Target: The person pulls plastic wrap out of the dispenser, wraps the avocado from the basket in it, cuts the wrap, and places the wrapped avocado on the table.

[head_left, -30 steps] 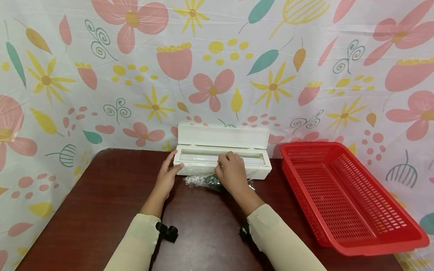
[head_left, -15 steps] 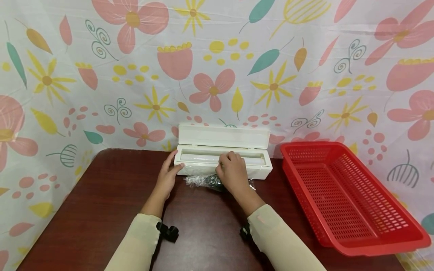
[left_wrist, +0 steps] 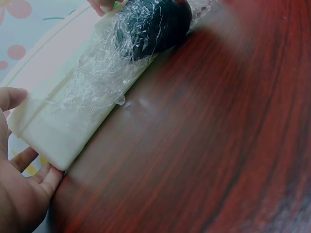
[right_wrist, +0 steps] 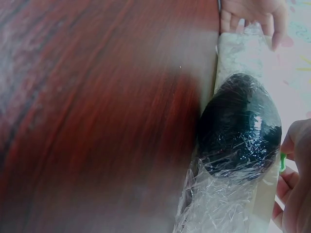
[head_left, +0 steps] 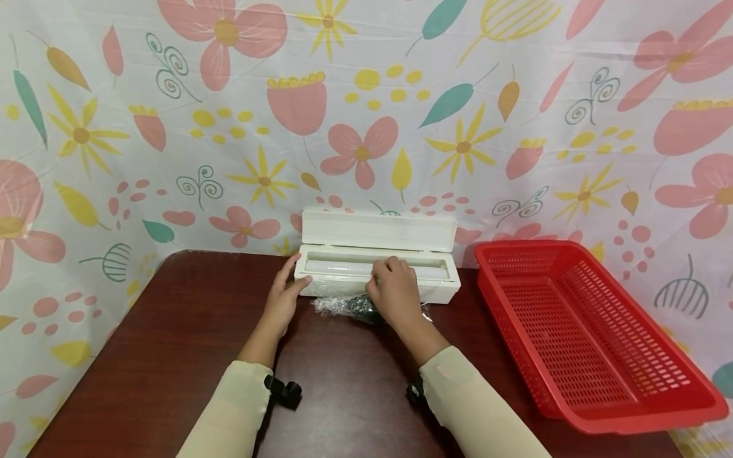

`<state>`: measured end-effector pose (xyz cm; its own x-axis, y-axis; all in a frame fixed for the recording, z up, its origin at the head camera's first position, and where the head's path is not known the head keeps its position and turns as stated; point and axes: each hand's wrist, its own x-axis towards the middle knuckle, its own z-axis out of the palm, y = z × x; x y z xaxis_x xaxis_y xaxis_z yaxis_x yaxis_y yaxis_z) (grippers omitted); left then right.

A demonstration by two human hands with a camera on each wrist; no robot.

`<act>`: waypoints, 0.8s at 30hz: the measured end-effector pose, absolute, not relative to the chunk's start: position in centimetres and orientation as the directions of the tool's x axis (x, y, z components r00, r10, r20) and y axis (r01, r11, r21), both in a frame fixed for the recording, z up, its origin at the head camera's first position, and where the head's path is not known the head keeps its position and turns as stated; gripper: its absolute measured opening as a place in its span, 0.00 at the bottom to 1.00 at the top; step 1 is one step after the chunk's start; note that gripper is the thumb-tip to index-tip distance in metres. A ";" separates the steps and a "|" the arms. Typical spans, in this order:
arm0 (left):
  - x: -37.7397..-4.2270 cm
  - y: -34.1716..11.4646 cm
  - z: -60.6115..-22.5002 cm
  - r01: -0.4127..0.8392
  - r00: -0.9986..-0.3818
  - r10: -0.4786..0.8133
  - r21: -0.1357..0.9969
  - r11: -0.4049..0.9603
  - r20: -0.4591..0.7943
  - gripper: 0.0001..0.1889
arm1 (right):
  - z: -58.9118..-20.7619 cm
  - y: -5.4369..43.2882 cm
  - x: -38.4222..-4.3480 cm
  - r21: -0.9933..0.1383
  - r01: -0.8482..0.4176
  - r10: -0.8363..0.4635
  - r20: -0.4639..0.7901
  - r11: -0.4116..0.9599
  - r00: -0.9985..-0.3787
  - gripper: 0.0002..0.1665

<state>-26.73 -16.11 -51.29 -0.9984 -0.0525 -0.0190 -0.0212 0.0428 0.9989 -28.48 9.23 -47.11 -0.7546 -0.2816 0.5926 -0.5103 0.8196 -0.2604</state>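
Observation:
A long white cling film dispenser point(head_left: 355, 287) stands at the back of the table, its lid raised, with a film roll point(head_left: 332, 267) inside. My left hand point(head_left: 282, 298) holds its left end, thumb over the front top edge and fingers at the end wall. My right hand point(head_left: 396, 294) pinches a small green slide cutter point(right_wrist: 283, 161) at the dispenser's front edge, largely covered by the fingers. Against the dispenser's front lies a dark, smooth, egg-shaped object point(right_wrist: 240, 128) wrapped in crinkled cling film point(left_wrist: 97, 80). In the head view the right hand partly hides this bundle.
A red perforated plastic basket point(head_left: 512, 331) stands on the right of the dark wood table point(head_left: 343, 394). Behind the dispenser hangs a flower-printed cloth point(head_left: 366, 83). Its raised lid point(head_left: 378, 230) is close to that cloth.
Almost nothing differs. The whole head view has shifted very slightly, while both hands, the dispenser and the wrapped bundle keep their places.

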 end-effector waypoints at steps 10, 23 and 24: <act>-26.7 -16.2 -51.2 -0.014 -0.999 -0.050 0.999 0.041 -0.012 0.32 | -46.8 9.3 -28.3 -0.259 -0.511 -0.289 0.583 0.819 -0.759 0.03; -26.6 -16.1 -51.1 -0.019 -0.998 -0.059 0.999 0.029 -0.018 0.31 | -46.9 9.5 -28.3 -0.266 -0.506 -0.274 0.594 0.820 -0.756 0.05; -26.6 -16.1 -51.1 -0.018 -0.998 -0.058 0.999 0.028 -0.016 0.31 | -46.9 9.5 -28.3 -0.267 -0.509 -0.276 0.593 0.818 -0.756 0.05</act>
